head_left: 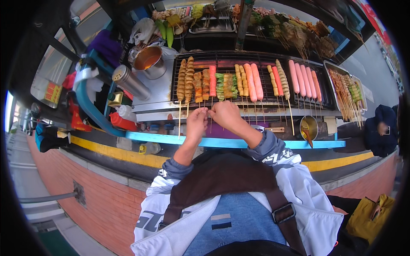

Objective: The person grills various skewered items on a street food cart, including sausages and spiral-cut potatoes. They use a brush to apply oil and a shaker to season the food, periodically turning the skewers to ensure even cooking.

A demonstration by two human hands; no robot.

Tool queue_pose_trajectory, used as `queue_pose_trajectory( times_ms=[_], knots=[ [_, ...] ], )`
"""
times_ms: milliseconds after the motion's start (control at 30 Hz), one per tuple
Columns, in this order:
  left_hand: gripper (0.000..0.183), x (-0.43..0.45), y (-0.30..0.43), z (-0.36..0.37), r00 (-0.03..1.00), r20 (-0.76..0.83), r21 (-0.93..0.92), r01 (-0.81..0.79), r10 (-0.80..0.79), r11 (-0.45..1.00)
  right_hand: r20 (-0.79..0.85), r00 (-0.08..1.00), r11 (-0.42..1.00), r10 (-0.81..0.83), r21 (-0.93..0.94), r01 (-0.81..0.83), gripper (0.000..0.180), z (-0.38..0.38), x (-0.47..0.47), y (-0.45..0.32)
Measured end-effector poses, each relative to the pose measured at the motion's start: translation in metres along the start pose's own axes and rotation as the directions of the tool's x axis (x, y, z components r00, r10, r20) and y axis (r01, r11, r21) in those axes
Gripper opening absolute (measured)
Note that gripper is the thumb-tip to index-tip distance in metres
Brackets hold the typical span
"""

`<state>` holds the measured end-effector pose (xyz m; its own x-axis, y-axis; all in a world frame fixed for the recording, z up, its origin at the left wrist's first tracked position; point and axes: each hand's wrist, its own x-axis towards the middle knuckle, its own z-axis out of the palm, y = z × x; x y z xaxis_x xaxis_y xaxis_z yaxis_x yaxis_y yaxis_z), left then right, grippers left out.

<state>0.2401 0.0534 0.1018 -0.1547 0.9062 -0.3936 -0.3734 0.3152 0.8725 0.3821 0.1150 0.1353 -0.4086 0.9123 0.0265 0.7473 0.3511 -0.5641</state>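
Note:
My left hand pinches a thin bamboo skewer at the front edge of the charcoal grill. Beside it, my right hand is curled over the stick ends below the green leafy skewers; its fingertips are hidden, so its grip is unclear. Just beyond the left hand lie reddish-brown glazed skewers and a red sausage stick. Spiral-cut brown skewers lie left of these. To the right rest thin brown rolls, pink sausages and a pale spiral skewer.
Left of the grill stand a pot of red sauce and a metal shaker. A brush leans in a metal cup near the blue rail. A tray of raw skewers is right. People stand nearby.

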Motion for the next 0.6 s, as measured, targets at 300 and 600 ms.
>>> queue_pose_trajectory(
  times_ms=[300,600],
  knots=[
    [0.018,-0.003,0.000,0.004,0.996,0.024,0.022,-0.089,0.088,0.996,0.034,0.998,0.985,0.045,0.162,-0.050,0.023,-0.013,-0.018,0.000],
    [0.054,-0.033,0.008,-0.010,0.986,0.024,0.417,-0.158,0.163,0.895,-0.132,0.991,0.972,-0.028,0.226,0.057,0.022,-0.044,-0.078,0.012]
  ],
)
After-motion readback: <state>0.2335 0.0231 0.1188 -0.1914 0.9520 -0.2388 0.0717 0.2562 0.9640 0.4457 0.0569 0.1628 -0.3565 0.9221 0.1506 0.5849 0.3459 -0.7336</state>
